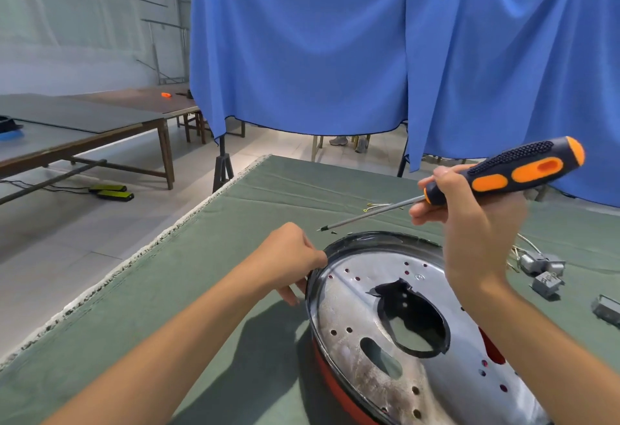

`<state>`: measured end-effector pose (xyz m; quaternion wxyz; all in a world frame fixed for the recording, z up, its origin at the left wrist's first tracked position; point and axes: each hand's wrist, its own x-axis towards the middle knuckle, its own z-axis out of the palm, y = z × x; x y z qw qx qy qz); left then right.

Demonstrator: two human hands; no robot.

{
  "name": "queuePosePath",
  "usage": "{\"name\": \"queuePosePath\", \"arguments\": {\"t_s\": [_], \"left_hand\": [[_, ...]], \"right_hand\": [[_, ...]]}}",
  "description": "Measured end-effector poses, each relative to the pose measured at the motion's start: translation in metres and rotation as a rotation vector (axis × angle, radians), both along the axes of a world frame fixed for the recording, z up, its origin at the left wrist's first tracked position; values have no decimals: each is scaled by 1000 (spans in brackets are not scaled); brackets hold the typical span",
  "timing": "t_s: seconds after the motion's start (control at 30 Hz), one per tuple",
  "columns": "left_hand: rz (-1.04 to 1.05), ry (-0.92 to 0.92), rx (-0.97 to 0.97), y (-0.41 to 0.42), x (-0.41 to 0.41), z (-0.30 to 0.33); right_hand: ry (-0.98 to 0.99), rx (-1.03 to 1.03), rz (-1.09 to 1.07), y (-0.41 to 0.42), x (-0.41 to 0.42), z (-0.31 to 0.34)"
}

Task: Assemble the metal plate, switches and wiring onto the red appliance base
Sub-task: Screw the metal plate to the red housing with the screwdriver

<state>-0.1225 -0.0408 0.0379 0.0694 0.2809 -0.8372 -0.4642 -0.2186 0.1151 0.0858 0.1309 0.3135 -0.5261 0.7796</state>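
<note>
Green cloth (235, 257) covers the work table, frayed white edge on its left side. Blue curtain (335, 39) hangs behind the cloth's far edge, on a black stand (222, 166) off the cloth's far left corner. Left of the curtain, long wooden tables (100, 122), one carrying a small orange item (166, 95). Two black-and-yellow boxes (112, 191) on the tiled floor left of the stand, cable attached. Shoes (349, 143) show under the curtain hem.
</note>
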Motion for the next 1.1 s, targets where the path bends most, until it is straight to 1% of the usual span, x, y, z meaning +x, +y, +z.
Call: {"name": "queuePosePath", "arguments": {"t_s": [0.2, 0.47, 0.73, 1.1], "left_hand": [[61, 146, 174, 2, 9, -13], [147, 314, 296, 13, 9, -21], [156, 310, 307, 13, 10, -22], [160, 322, 310, 13, 8, -24]], "right_hand": [[-9, -44, 0, -3, -6, 2], [42, -64, -17, -3, -4, 5], [56, -98, -20, -3, -4, 13], [66, 22, -45, -7, -2, 5]]}}
